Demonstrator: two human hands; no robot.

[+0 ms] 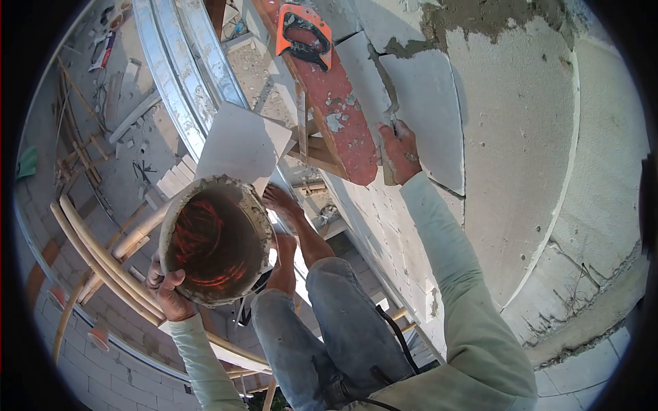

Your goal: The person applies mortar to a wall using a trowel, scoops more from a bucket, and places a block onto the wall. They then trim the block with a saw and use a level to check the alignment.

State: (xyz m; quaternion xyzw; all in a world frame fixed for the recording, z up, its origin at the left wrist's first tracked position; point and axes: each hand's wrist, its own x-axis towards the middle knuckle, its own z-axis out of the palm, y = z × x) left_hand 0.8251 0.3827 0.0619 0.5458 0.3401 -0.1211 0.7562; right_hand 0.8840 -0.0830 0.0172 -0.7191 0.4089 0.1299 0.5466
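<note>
My left hand point(170, 291) grips the rim of a mortar-crusted bucket point(259, 236), which is tilted so its reddish, streaked inside shows. My right hand point(399, 151) is closed around the handle of a trowel point(390, 171). The trowel's narrow blade, partly hidden, points up toward a strip of wet mortar point(385, 79) in the joint between two pale wall blocks point(423, 103). Just left of this hand lies a red, mortar-spattered board point(336, 116). A tool with an orange and black handle point(305, 35) rests on the board's upper part.
Metal channels point(185, 68) run past a pale block piece point(240, 144) above the bucket. Bamboo poles point(103, 253) cross at lower left. My bare feet point(282, 202) perch high over a debris-strewn floor point(137, 82). A plastered wall point(514, 137) rises on the right.
</note>
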